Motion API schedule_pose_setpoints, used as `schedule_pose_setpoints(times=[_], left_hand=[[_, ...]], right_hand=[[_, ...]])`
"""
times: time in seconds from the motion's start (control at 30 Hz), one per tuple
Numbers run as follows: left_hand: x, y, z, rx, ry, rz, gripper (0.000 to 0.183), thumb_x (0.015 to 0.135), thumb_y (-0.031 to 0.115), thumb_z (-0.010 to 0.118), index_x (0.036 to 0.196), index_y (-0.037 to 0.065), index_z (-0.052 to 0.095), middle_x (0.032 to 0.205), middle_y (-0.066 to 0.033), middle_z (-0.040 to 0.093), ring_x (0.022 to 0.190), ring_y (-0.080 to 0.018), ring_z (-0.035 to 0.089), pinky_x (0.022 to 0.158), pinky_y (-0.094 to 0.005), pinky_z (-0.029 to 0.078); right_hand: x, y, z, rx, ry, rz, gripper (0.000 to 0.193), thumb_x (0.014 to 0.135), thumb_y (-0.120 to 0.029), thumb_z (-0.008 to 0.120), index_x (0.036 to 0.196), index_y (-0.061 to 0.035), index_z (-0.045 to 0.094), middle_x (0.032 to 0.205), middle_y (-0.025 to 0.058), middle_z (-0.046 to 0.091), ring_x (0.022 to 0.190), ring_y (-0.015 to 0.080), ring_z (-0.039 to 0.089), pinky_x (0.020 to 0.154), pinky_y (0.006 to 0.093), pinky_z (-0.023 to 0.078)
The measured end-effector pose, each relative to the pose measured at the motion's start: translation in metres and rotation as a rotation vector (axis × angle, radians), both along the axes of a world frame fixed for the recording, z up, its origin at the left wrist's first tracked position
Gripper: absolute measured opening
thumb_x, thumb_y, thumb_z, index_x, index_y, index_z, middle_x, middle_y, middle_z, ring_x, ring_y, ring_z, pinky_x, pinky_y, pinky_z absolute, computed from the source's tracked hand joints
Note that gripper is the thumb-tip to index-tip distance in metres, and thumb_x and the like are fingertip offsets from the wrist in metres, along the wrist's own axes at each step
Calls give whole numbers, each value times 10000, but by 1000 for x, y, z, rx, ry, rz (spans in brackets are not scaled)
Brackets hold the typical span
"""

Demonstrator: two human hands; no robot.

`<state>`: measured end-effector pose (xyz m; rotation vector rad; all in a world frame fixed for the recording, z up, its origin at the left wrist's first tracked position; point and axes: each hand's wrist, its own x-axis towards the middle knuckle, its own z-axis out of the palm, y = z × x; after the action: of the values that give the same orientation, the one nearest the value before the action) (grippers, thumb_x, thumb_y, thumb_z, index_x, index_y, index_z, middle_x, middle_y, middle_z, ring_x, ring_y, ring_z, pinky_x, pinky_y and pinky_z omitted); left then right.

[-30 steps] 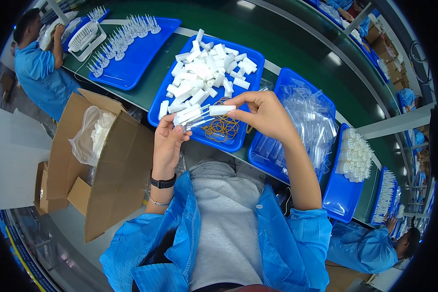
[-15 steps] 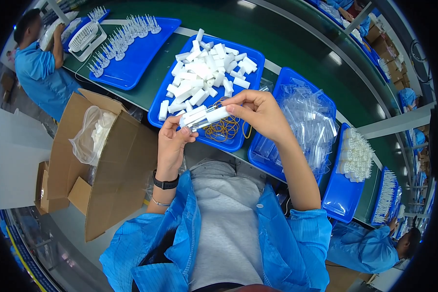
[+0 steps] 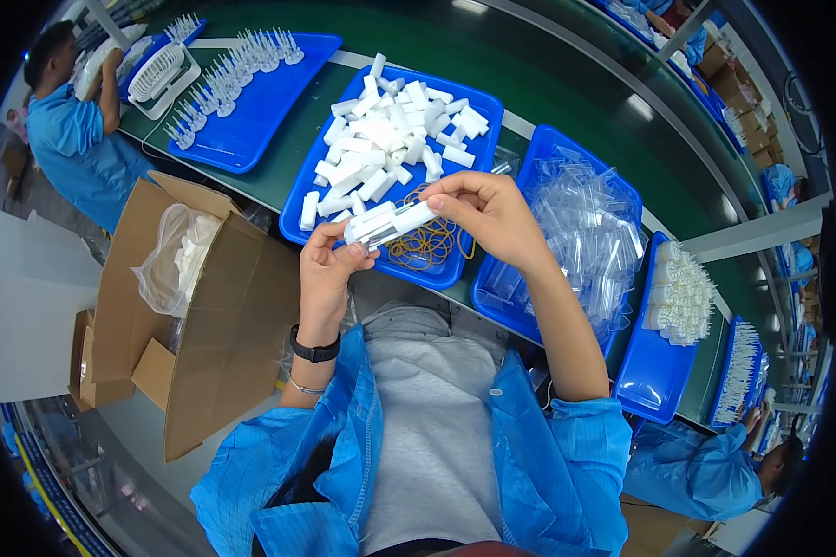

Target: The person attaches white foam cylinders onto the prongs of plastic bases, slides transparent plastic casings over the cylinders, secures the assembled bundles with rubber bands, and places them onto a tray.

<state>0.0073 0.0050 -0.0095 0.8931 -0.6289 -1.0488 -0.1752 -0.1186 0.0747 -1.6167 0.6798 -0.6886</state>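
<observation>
My left hand (image 3: 330, 260) is closed around one end of a small assembly (image 3: 372, 226) of white blocks with thin metal-looking rods and a clear base. At the other end, the fingers of my right hand (image 3: 483, 213) pinch a white block (image 3: 414, 217), which meets the rods. Whether the rods go into that block cannot be made out. Both hands are above the near edge of a blue tray (image 3: 293, 200). Many similar white blocks (image 3: 381, 139) are heaped in it, with tan rubber bands (image 3: 423, 246) lying at its near side, partly behind my hands.
Right of this tray, a blue tray holds clear plastic pieces (image 3: 576, 232); beyond it is one with white parts (image 3: 678, 297). Far left, a blue tray (image 3: 241, 144) carries rows of clear pronged pieces beside a white fan-like frame (image 3: 163, 74). An open cardboard box (image 3: 232, 325) stands at left. Co-workers sit along the line.
Both hands keep their grip on the assembly and have barely moved. The white block in my right hand seems slightly nearer the left-hand part. The whole view has shifted a little.
</observation>
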Motion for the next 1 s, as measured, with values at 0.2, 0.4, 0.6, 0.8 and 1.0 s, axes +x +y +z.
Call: schedule_pose_setpoints(times=[0.2, 0.4, 0.6, 0.8, 1.0], left_hand=[[9, 2, -5, 41, 10, 7, 309, 825, 68, 667, 1090, -16, 531, 1026, -150, 607, 788, -195, 666, 662, -249, 567], [1, -4, 1, -16, -100, 5, 315, 815, 43, 667, 1092, -18, 529, 1040, -151, 600, 815, -217, 666, 666, -262, 563], [2, -6, -1, 17, -38, 2, 353, 791, 10, 682, 1104, -19, 522, 1059, -153, 598, 851, -222, 659, 691, -265, 559], [1, -4, 4, 34, -36, -3, 382, 753, -49, 699, 1091, -19, 524, 1079, -153, 592, 893, -210, 647, 739, -264, 545], [-5, -7, 8, -45, -122, 36, 387, 742, -62, 704, 1083, -29, 525, 1053, -146, 604, 917, -193, 637, 777, -268, 531]], right_hand=[[-2, 2, 6, -156, 90, 70, 160, 844, -90, 650, 959, 18, 675, 849, 63, 673, 625, 32, 530, 549, 159, 411], [1, -5, -3, 236, -70, -13, 180, 840, -103, 659, 971, 19, 674, 798, 32, 658, 541, 16, 425, 475, 173, 318], [-6, 1, 5, -138, 8, 12, 188, 833, -124, 671, 949, 23, 672, 763, 14, 654, 559, 29, 478, 505, 181, 363], [-3, -2, 10, -86, 86, 27, 151, 836, -106, 663, 932, 10, 672, 916, 85, 687, 637, 30, 552, 564, 171, 438], [-6, 0, 3, -23, -15, 0, 139, 825, -96, 672, 935, -11, 685, 909, 65, 689, 543, 4, 456, 469, 165, 343]])
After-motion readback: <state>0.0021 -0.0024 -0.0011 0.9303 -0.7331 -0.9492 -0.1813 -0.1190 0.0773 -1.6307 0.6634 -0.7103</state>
